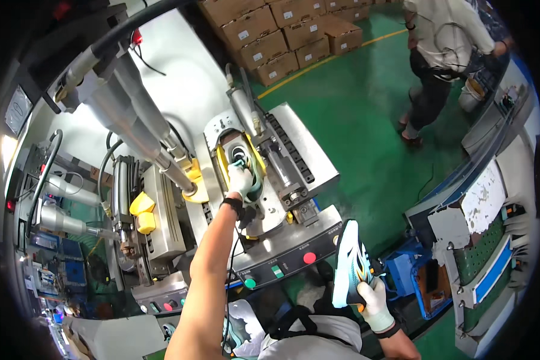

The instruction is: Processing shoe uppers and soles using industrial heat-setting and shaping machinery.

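My left hand (240, 181), in a white glove, reaches into the press machine and grips a teal-and-dark sneaker (257, 187) at its collar. That sneaker lies between yellow side pads (223, 162) in the machine's metal cradle. My right hand (375, 305), also gloved, holds a second sneaker (353, 267) by the heel end, toe pointing away from me and its pale thick sole turned to the left. Both wrists wear a black band; a thin cord hangs from the left one. My left fingertips are partly hidden against the shoe.
The machine's front panel (294, 258) carries a red and a green button. Metal cylinders (132, 114) with a yellow pad stand left of the cradle. A blue bin (405, 270) and a conveyor (486, 264) are to the right. Stacked cartons (264, 48) and a person (441, 54) are farther off.
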The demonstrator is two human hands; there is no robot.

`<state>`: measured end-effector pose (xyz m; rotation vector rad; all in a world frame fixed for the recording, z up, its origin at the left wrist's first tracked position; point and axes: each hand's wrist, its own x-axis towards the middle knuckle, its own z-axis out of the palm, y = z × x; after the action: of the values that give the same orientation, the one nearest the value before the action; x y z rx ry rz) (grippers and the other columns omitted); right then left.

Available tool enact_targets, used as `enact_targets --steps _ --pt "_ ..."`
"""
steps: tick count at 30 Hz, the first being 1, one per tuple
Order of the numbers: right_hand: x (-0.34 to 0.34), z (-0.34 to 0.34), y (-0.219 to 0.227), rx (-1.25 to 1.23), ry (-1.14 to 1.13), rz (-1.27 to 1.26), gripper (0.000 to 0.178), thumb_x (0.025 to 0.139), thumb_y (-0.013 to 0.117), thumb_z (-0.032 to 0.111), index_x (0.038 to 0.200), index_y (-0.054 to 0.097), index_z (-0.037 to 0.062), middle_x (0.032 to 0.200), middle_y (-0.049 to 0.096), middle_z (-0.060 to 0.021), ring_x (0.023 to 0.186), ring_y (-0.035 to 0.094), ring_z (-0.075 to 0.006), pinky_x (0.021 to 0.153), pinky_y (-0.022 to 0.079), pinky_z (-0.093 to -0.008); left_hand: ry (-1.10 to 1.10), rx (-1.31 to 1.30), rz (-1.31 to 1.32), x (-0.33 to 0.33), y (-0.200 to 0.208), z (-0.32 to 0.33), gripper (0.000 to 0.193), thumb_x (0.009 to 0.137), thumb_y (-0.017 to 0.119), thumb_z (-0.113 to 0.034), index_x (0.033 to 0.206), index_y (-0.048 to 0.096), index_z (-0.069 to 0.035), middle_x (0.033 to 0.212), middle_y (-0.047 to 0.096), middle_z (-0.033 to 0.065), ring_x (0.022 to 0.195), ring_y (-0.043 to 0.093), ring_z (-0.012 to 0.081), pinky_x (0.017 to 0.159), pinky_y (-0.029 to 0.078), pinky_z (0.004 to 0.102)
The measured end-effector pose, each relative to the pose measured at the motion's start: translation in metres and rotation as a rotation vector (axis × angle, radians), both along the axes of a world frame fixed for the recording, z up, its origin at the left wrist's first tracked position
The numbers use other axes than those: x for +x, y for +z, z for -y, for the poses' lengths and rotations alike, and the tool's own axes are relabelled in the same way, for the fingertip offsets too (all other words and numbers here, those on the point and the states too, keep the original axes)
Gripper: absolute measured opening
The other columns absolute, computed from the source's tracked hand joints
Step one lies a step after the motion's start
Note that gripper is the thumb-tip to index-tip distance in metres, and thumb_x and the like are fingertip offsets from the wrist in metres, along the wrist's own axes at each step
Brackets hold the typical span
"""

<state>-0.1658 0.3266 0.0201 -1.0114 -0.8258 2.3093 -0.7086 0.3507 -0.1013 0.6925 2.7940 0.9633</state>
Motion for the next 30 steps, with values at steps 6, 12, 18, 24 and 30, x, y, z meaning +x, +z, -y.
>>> enact_targets --steps 6,12,18,24,30 --pt "-0.045 0.0 0.007 0.105 0.027 0.116 0.024 0.09 0.068 0.012 0.108 0.063 -0.0027 0.094 0.067 -0.0049 0.078 0.065 -0.0106 0.067 0.054 -0.0267 -0.125 -0.031 0.363 0.034 0.123 0.029 0.035 0.091 0.059 -0.03 0.093 0.069 0.003 0.078 0.068 0.0158 0.074 0.068 0.0279 0.068 0.052 0.0362" --pt "-0.182 -0.012 0.061 0.529 0.259 -0.012 0.032 0.095 0.066 0.013 0.121 0.058 -0.0037 0.108 0.065 -0.0047 0.097 0.061 -0.0102 0.085 0.052 -0.0268 -0.083 0.542 0.526 0.134 0.192 0.206 0.033 0.099 0.057 -0.013 0.129 0.052 0.001 0.107 0.062 0.0037 0.094 0.058 0.0122 0.084 0.05 0.0291" --pt "-0.417 -0.089 0.01 0.871 0.648 0.255 0.052 0.084 0.078 0.022 0.125 0.056 -0.0019 0.114 0.066 -0.0133 0.104 0.066 -0.0254 0.09 0.053 -0.0358 -0.034 0.377 0.655 0.262 0.203 0.373 0.055 0.095 0.056 -0.007 0.147 0.04 0.001 0.097 0.057 0.0011 0.083 0.055 0.0086 0.077 0.048 0.0227" --pt "-0.518 -0.059 -0.122 1.431 0.253 0.893 0.064 0.083 0.073 0.03 0.128 0.046 -0.0054 0.114 0.064 -0.0274 0.104 0.067 -0.0412 0.091 0.054 -0.0475 0.39 0.248 0.547 0.396 0.062 0.513 0.055 0.094 0.06 -0.015 0.143 0.044 0.006 0.107 0.064 0.0072 0.091 0.061 0.0136 0.081 0.049 0.0254" --pt "-0.489 -0.132 -0.105 1.484 0.49 0.631 0.03 0.084 0.067 0.027 0.089 0.07 -0.0032 0.079 0.071 -0.0199 0.072 0.071 -0.0337 0.065 0.053 -0.044 0.541 0.161 0.303 0.391 -0.042 0.509 0.063 0.096 0.054 -0.011 0.151 0.028 0.005 0.139 0.05 0.0324 0.126 0.053 0.0461 0.104 0.043 0.0444"
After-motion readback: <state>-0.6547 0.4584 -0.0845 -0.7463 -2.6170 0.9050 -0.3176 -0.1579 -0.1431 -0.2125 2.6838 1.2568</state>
